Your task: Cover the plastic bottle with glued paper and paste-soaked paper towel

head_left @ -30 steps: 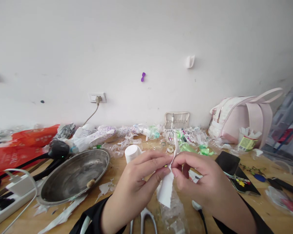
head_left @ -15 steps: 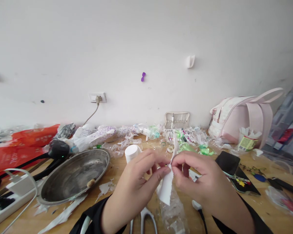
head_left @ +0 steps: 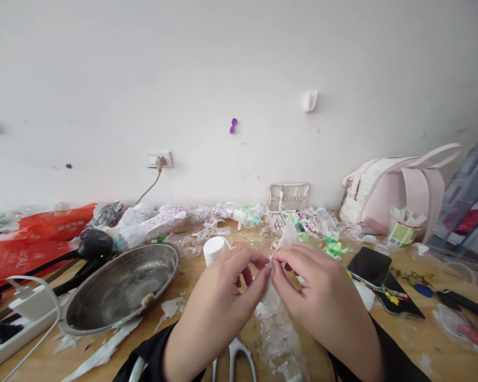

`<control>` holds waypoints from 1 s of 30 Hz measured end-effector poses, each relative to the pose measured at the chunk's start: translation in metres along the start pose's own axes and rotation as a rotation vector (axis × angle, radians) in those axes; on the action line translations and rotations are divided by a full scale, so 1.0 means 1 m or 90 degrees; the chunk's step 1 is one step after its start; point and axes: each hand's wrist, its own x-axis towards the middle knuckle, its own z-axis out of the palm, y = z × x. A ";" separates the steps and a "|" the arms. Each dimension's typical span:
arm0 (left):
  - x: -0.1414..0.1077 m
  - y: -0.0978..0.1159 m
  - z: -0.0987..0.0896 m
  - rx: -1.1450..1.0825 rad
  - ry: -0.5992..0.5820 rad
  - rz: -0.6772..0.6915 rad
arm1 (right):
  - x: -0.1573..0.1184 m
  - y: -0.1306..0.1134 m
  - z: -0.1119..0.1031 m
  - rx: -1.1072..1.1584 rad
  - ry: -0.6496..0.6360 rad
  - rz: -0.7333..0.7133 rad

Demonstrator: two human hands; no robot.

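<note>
A thin strip of white paper point(head_left: 289, 236) is pinched between the fingertips of my left hand point(head_left: 226, 297) and my right hand point(head_left: 316, 289). Both hands are closed, thumbs against forefingers, and nearly touch each other. The paper's upper end sticks up behind my right fingers; its lower part is mostly hidden between the hands. Under them a crumpled clear plastic piece, perhaps a bottle point(head_left: 282, 342), lies on the wooden table point(head_left: 195, 318). A white lidded jar point(head_left: 215, 249) stands just beyond my left hand. Grey scissors handles point(head_left: 242, 356) show below my left wrist.
An oval metal tray point(head_left: 121, 286) with a brown lump is at left, near a power strip point(head_left: 19, 329) and red bags point(head_left: 43, 239). Plastic scraps line the wall. A phone point(head_left: 369, 267), a pink backpack point(head_left: 390, 196) and a cup of white strips point(head_left: 404, 228) stand right.
My right hand has shifted left and turned over the paper. The paper's upper end now spreads wider, and its lower end has mostly gone from sight. A white piece now shows beside the phone.
</note>
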 end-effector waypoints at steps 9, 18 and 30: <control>-0.001 -0.001 0.003 0.126 -0.003 -0.020 | -0.001 -0.002 0.011 -0.073 -0.032 -0.027; 0.001 -0.001 0.001 0.125 -0.021 -0.011 | 0.001 0.001 0.006 -0.020 -0.076 -0.007; -0.001 -0.002 0.001 0.084 0.025 0.014 | 0.003 -0.002 0.003 0.064 -0.095 0.075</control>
